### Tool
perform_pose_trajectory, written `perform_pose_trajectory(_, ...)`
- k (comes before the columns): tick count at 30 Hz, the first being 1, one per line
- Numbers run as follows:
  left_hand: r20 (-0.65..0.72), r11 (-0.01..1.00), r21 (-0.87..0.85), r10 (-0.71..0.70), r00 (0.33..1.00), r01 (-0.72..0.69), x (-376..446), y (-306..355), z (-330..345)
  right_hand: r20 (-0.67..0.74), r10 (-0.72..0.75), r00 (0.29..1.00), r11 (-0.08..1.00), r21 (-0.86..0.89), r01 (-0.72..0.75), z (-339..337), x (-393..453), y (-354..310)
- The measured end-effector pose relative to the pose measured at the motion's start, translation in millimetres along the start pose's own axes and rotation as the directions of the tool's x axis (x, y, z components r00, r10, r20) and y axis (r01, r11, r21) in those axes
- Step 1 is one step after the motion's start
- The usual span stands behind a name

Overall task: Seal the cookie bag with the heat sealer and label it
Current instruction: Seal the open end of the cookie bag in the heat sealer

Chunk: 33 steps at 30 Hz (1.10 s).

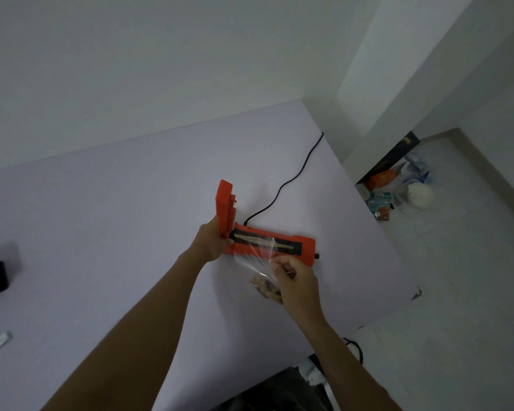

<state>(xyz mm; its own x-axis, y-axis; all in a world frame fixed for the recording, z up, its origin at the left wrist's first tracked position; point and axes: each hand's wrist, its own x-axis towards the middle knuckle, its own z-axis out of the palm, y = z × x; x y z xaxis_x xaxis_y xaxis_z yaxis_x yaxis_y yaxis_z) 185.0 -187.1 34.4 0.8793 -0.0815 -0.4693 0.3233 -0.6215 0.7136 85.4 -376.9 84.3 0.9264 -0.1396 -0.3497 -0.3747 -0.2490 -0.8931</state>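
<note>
Left hand (212,240) grips the raised lid (226,207) of the orange heat sealer (306,247); at its 4 o'clock, right hand (294,280) pinches the clear cookie bag (250,259) across the sealing strip

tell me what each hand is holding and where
Left hand grips the orange heat sealer's raised lid near its hinge; right hand pinches the clear plastic cookie bag at its side.
</note>
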Motion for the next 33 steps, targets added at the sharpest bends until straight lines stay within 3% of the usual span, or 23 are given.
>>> perform_pose_trajectory(6,-0.019,0.999,-0.040,0.022,1.000,-0.022,-2,-5,0,0.043,0.129,0.991,0.973,0.188,-0.135,-13,-1,5)
perform_pose_trajectory(10,-0.052,0.934,-0.347,-0.111,0.992,0.086,-21,-10,4,0.075,0.214,0.974,0.943,0.244,-0.226,-23,6,15)
perform_pose_trajectory(13,-0.145,0.905,-0.415,-0.168,0.975,0.094,-47,-15,11,0.180,0.253,0.951,0.917,0.269,-0.295,-20,8,18)
perform_pose_trajectory(17,-0.057,0.884,-0.458,-0.138,0.989,0.097,-83,-33,12,0.322,0.267,0.908,0.926,0.174,-0.334,5,10,21)
perform_pose_trajectory(20,-0.063,0.858,-0.490,-0.212,0.975,0.155,-107,-54,1,0.413,0.288,0.864,0.925,0.112,-0.362,37,10,20)
perform_pose_trajectory(24,-0.086,0.752,-0.620,-0.350,0.933,0.225,-141,-95,-20,0.517,0.312,0.797,0.937,-0.029,-0.348,93,13,27)
perform_pose_trajectory(29,-0.117,0.700,-0.634,-0.507,0.854,0.330,-169,-160,-46,0.551,0.357,0.754,0.927,-0.114,-0.356,168,2,33)
perform_pose_trajectory(33,-0.187,0.719,-0.595,-0.558,0.808,0.358,-173,-199,-60,0.501,0.352,0.791,0.936,-0.192,-0.295,211,-3,40)
